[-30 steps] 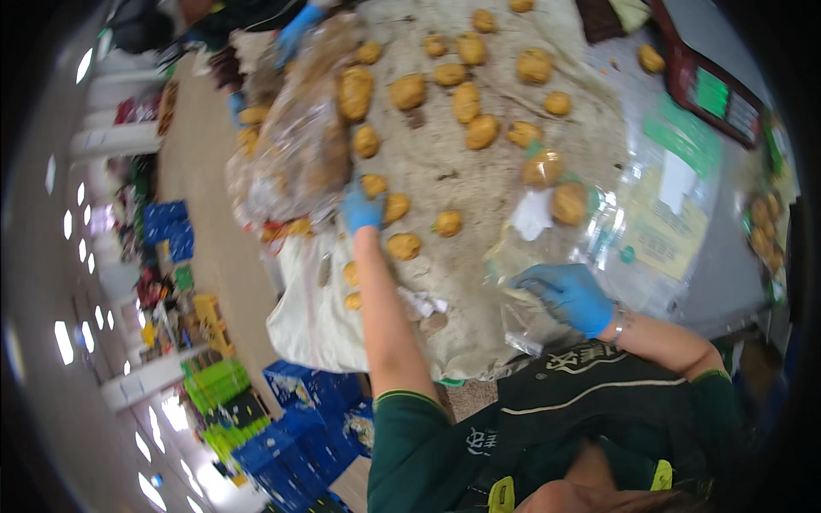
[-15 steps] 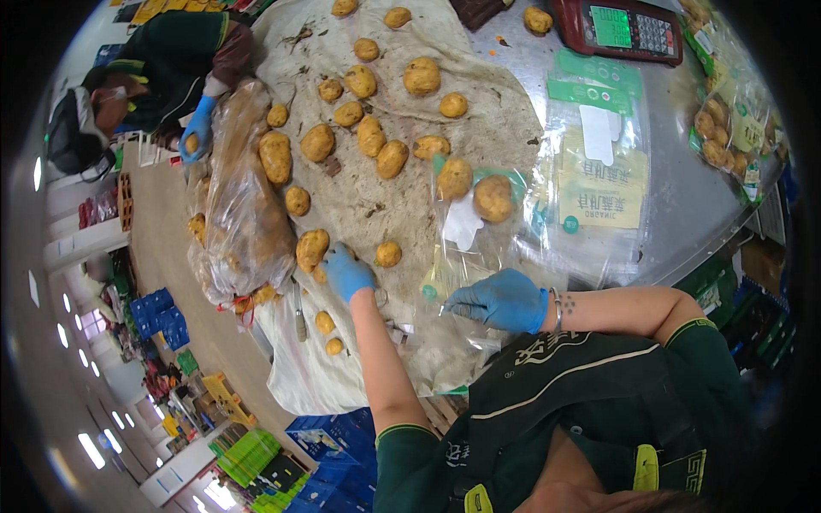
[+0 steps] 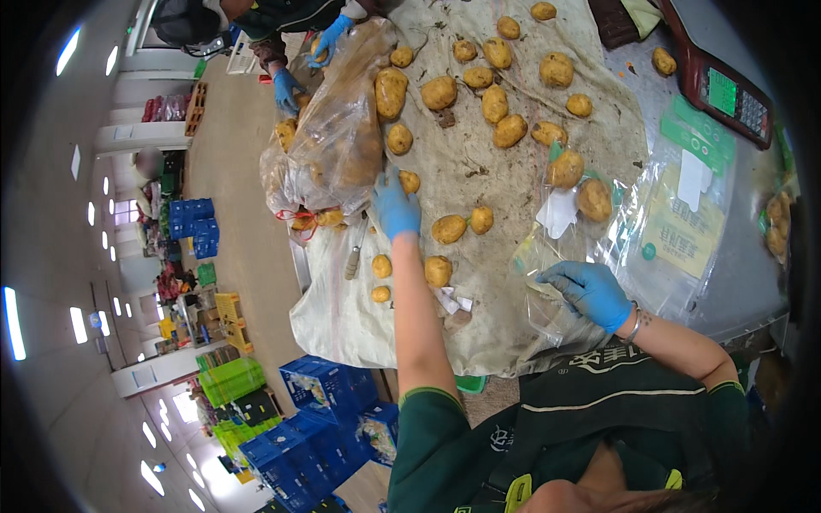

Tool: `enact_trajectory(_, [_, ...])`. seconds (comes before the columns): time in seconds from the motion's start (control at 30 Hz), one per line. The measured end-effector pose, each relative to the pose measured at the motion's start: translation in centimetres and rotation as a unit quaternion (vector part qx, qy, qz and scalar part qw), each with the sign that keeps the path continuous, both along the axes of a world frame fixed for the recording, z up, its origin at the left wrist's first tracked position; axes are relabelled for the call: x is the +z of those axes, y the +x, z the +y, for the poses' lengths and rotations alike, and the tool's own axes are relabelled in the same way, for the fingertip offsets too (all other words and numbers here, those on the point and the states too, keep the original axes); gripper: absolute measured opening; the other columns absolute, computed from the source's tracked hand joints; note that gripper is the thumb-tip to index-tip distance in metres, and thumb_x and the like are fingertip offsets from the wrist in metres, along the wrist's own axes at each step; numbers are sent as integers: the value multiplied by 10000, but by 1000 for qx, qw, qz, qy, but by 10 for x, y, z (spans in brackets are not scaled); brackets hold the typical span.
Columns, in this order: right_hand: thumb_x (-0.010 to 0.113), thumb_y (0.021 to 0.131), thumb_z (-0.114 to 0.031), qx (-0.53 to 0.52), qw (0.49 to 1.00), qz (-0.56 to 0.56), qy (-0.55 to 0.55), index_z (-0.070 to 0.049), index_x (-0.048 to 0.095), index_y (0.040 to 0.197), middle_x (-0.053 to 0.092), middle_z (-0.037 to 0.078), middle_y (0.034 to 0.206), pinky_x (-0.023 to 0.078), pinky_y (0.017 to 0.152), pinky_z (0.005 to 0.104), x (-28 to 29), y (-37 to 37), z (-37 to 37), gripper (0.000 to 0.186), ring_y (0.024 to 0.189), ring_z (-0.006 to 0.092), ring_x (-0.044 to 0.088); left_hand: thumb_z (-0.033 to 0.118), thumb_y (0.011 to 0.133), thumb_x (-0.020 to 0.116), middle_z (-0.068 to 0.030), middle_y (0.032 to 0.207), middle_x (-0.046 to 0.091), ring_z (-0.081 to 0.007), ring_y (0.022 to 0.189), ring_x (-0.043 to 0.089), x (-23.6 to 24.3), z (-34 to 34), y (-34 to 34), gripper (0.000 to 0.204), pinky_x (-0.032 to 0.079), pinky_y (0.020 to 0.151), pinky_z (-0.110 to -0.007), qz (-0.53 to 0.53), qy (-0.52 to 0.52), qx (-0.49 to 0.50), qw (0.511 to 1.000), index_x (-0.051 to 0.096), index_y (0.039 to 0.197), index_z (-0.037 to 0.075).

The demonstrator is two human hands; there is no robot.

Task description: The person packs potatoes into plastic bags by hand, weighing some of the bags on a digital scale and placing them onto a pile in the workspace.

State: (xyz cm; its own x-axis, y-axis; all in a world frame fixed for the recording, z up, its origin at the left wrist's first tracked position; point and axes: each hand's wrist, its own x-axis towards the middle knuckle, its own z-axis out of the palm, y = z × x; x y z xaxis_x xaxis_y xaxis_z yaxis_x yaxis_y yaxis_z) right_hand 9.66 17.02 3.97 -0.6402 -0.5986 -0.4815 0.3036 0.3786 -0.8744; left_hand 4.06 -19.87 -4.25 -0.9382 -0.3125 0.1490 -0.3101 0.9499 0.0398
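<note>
Left hand (image 3: 396, 205) reaches, fingers spread, touching a small yellow potato (image 3: 410, 181). Right hand (image 3: 588, 291) pinches the clear plastic pouch (image 3: 571, 224), two potatoes inside; many remain loose beyond it.

The left hand (image 3: 396, 205) covers whatever its fingers touch, so any grip there stays unclear. The right hand (image 3: 590, 291) pinches a clear bag (image 3: 547, 282), its opening lost in glare. The co-worker (image 3: 256, 17) beyond is cut off by the top edge.

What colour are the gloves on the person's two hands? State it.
Blue, on both the left hand and the right hand; the head view shows them clearly.
</note>
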Motion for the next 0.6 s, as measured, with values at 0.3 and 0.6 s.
enact_trajectory(0.3, [556, 957, -251, -22, 999, 25, -21, -98, 704, 1028, 609, 42, 634, 469, 491, 269, -19, -3, -7, 224, 452, 109, 549, 436, 744, 675, -285, 1246, 541, -373, 1007, 603, 35, 5, -22, 871, 510, 855, -473, 46, 872, -27, 486, 341, 1394, -39])
enact_trajectory(0.6, [542, 971, -256, -87, 985, -114, -96, -63, 694, 1033, 553, 4, 631, 402, 429, 231, -9, -7, -12, 254, 438, 67, 467, 738, 733, 523, -196, 822, 619, -307, 638, 593, 75, 164, 62, 953, 492, 557, -423, 68, 985, -73, 142, 498, 1194, -96])
